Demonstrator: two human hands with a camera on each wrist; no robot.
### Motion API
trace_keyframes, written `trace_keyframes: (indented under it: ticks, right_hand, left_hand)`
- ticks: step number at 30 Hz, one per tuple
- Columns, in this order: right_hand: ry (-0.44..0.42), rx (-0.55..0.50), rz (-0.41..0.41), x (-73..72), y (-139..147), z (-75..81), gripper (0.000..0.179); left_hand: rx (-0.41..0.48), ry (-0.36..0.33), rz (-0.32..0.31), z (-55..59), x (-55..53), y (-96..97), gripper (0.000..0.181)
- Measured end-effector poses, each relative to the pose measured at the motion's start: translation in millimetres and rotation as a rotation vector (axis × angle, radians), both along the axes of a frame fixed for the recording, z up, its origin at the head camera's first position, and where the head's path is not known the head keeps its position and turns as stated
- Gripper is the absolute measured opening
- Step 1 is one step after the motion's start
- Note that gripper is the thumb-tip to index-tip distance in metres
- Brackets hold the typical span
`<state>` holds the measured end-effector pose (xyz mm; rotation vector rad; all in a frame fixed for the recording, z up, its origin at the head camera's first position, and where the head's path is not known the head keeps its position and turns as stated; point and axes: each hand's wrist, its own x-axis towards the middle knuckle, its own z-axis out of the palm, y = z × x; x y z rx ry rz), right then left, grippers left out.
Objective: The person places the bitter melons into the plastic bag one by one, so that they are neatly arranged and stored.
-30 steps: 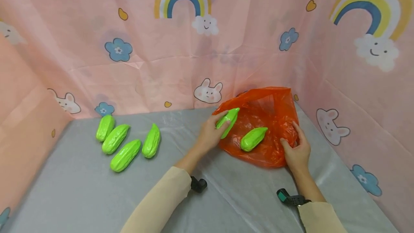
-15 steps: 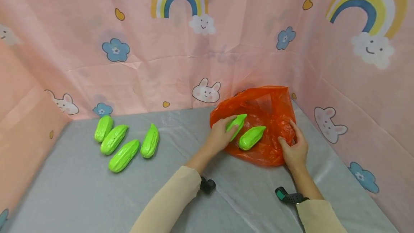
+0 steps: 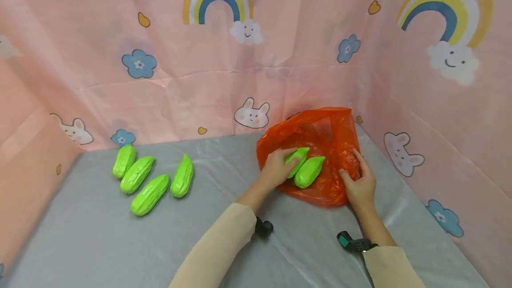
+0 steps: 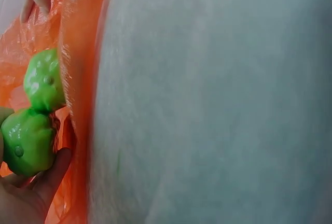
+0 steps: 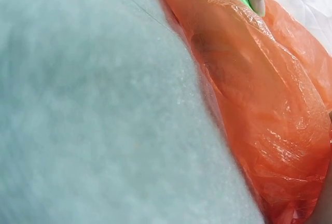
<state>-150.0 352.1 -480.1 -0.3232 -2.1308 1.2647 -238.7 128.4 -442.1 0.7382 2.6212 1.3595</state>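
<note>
The person's left hand (image 3: 278, 168) reaches inside a thin red-orange plastic bag (image 3: 276, 139), fingers and thumb bent round a glossy green gourd (image 3: 303, 154) and gripping it by its sides. The gourd's pointed end aims toward the back edge of the grey-covered table (image 3: 224, 168). A second green gourd (image 3: 309, 172) lies loose in the bag just to the right, tilted the same way; the left wrist view shows the rounded ends of the two touching.

The right hand (image 3: 362, 190) is partly closed, holding the right side of the bag between thumb and fingers. The bag lies near the table's back right corner, its wide mouth spread open and its film crumpled by that hand.

Toward the back left corner lie four more gourds: the first (image 3: 124, 161) closest to that corner, the second (image 3: 137, 175) touching it, the third (image 3: 150, 194) farther from the back edge, and the fourth (image 3: 182, 176) just right of the third.

Both arms wear beige sleeves (image 3: 224, 243) and black wrist devices (image 3: 354, 242). A pink curtain (image 3: 180, 106) printed with rainbows, rabbits and flowers rises along the table's back edge.
</note>
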Motion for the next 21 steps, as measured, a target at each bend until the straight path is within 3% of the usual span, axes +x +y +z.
trace_keyframes:
  ticks: [8, 17, 21]
  right_hand:
    - [-0.029, -0.018, -0.004, 0.5, 0.2, 0.0, 0.066]
    - [-0.043, -0.027, -0.005, 1.7, -0.6, 0.9, 0.065]
    - [-0.038, -0.022, -0.005, 1.3, -0.8, 1.1, 0.065]
  left_hand:
    - [0.034, -0.018, -0.018, -2.2, 9.1, 9.5, 0.042]
    - [-0.086, 0.032, 0.032, -1.3, 19.2, 21.1, 0.044]
    - [-0.096, 0.05, 0.058, -3.0, 21.3, 24.9, 0.043]
